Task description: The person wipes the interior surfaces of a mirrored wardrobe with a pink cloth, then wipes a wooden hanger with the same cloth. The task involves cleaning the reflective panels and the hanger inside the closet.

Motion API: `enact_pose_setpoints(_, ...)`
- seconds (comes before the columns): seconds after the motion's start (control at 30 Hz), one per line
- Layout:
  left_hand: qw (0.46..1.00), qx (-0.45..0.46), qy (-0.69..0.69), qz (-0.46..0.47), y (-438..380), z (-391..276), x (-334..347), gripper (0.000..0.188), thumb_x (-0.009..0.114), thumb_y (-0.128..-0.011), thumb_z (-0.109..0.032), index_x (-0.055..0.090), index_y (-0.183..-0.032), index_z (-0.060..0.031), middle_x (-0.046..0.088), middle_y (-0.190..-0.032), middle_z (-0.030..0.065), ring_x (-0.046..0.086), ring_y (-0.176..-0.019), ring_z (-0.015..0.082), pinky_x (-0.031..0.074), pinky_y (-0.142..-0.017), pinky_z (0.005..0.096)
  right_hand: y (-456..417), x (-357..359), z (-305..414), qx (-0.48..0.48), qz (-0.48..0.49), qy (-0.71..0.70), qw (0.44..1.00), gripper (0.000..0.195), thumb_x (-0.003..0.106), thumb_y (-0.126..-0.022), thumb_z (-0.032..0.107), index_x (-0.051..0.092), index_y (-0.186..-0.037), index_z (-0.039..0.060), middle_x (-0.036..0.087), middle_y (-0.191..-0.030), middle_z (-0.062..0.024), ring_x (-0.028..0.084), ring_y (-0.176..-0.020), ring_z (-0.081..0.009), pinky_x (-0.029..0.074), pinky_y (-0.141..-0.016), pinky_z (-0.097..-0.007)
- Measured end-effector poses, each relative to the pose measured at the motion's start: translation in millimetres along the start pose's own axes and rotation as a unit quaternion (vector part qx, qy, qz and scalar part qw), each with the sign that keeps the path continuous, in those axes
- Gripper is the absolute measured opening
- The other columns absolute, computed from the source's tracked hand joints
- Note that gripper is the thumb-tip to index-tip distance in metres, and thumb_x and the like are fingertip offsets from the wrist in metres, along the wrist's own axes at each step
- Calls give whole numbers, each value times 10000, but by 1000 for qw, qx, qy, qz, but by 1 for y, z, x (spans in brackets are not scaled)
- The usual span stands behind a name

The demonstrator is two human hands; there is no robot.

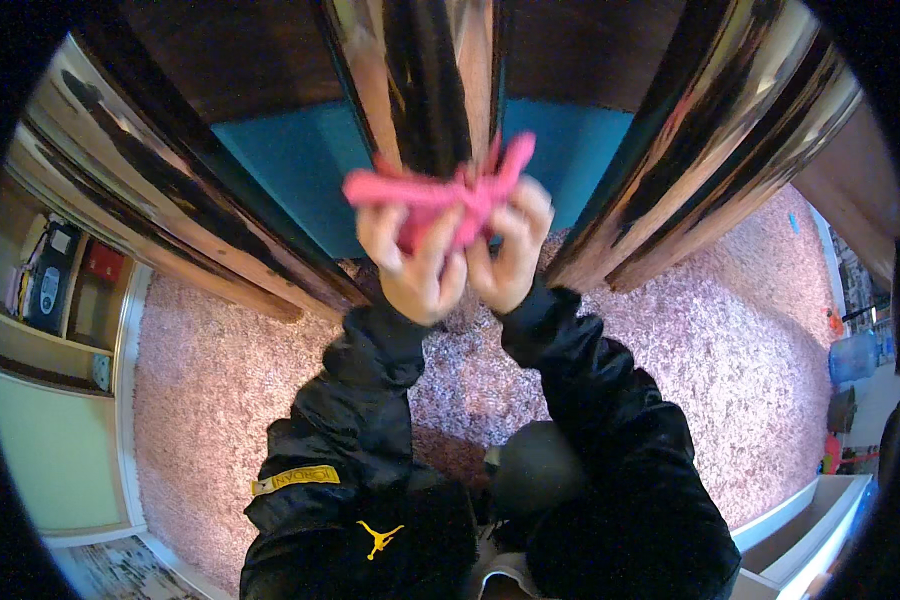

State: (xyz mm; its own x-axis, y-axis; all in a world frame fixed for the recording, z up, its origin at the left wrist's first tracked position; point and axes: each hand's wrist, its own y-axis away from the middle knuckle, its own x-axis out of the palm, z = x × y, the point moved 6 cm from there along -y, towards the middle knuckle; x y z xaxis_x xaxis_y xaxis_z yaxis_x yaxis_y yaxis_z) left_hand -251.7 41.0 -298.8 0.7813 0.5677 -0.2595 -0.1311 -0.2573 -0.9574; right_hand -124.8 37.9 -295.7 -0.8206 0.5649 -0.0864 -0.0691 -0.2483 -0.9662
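Note:
A pink cloth [439, 193], blurred and bunched, is held up between my two hands. My left hand [420, 270] grips its left part with curled fingers. On the other side, my right hand [516, 244] pinches the bunched right part, where one end sticks up. Both hands are close together, in front of a glossy brown-and-black upright post [431, 82] of a piece of furniture. Teal panels [285, 172] show on either side of that post, below dark surfaces. Whether the cloth touches the post, I cannot tell.
Glossy panels flank me at left [187, 187] and right [690, 150]. Pinkish shag carpet [210, 420] covers the floor. A shelf unit [82, 341] with a black box [51, 277] stands far left. At right are a blue water jug [853, 357] and a white open-topped box [757, 516].

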Motion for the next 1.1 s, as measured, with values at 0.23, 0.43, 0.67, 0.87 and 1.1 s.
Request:
enact_pose_setpoints(0.23, 997, 35, -36, -58, -54, 8, -24, 438, 673, -716, -190, 614, -1148, -148, 316, -1297, 177, 347, -1191, 387, 325, -978, 470, -57, 4, 8, -2, -25, -51, 998, 402, 601, -669, -56, 550, -1051, 56, 454, -1161, -142, 453, -1082, -283, 370, -924, -349)
enact_pose_setpoints(0.43, 990, 34, 8, 136, 96, 14, 17, 513, 687, -670, -113, 556, -1156, -213, 312, -1274, 160, 356, -1163, 467, 340, -945, 561, 119, -1, -20, 121, 45, 3, 992, 350, 644, -644, -49, 551, -961, 64, 514, -1082, -132, 498, -1022, -340, 409, -863, -438)
enact_pose_setpoints(0.67, 998, 28, -29, 56, 8, 5, 2, 641, 627, -767, -181, 396, -1362, -125, 145, -1408, 307, 201, -1276, 523, 255, -1025, 544, 6, -9, -9, -13, -13, 21, 1000, 322, 665, -645, 7, 591, -955, 59, 567, -1051, -134, 550, -955, -338, 409, -846, -451)
enact_pose_setpoints(0.87, 996, 66, -56, -36, -71, 5, -28, 611, 640, -736, -161, 454, -1310, -70, 249, -1311, 220, 348, -1197, 420, 329, -987, 490, -75, -5, 2, -41, -26, -46, 998, 385, 697, -613, 2, 624, -984, 74, 537, -1084, -136, 517, -1020, -330, 405, -894, -412)
enact_pose_setpoints(1.1, 998, 28, -14, 54, 61, 15, 3, 529, 697, -678, -75, 534, -1175, -152, 327, -1255, 156, 376, -1178, 414, 357, -951, 499, 86, -4, -18, 78, 42, -5, 996, 441, 684, -641, -35, 579, -1051, 88, 488, -1143, -145, 490, -1047, -348, 411, -890, -439)
